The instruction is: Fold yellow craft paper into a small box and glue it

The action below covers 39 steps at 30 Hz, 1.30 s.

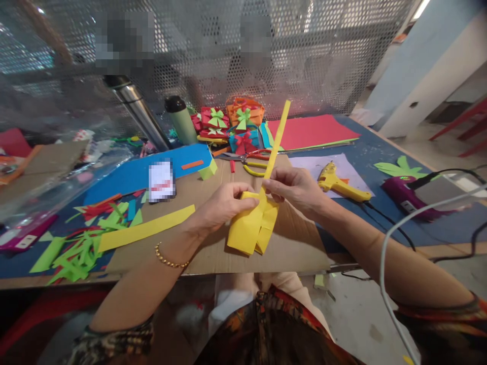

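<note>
A folded yellow paper box (pixel 243 230) is held just above the cardboard sheet (pixel 300 243). My left hand (pixel 228 203) is closed on its upper left edge, thumb on the outside. In a pinch, my right hand (pixel 287 185) grips the lower end of a narrow yellow paper strip (pixel 279 134), against the box's upper right edge. The strip sticks up and leans slightly right. Whether it is fixed to the box I cannot tell. A wider yellow paper strip (pixel 148 228) lies beside my left forearm.
A yellow glue gun (pixel 338 183) rests on pale paper at the right, its cord trailing. Behind my hands are scissors (pixel 254 170) and small decorated paper boxes (pixel 245 114). Green paper scraps (pixel 81 253) pile up at the left. Two bottles, one a green bottle (pixel 181 120), stand at the back.
</note>
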{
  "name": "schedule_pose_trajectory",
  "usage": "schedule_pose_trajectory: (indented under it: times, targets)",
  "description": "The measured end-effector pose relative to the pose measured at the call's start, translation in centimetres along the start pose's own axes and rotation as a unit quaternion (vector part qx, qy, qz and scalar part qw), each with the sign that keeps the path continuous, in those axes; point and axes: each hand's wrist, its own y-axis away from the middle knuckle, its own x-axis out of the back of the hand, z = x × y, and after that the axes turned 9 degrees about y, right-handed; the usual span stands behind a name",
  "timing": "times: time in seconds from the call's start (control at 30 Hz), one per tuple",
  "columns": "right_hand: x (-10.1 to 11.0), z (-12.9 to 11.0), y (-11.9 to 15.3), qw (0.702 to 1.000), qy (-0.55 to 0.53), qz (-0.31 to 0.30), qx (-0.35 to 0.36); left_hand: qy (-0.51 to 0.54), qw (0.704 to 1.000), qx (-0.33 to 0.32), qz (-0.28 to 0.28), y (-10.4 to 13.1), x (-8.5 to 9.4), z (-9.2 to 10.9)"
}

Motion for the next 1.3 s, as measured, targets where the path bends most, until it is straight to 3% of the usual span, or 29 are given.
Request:
schedule_pose_trajectory:
  times: [0.9,1.3]
  targets:
    - [0.63,-0.14,0.09,0.994,0.106,0.007,0.015,0.005,1.0,0.001,0.0,0.04,-0.03,0.07]
    - [0.31,-0.3,0.24,0.998,0.055,-0.005,0.01,0.002,1.0,-0.002,0.004,-0.02,0.16,0.15]
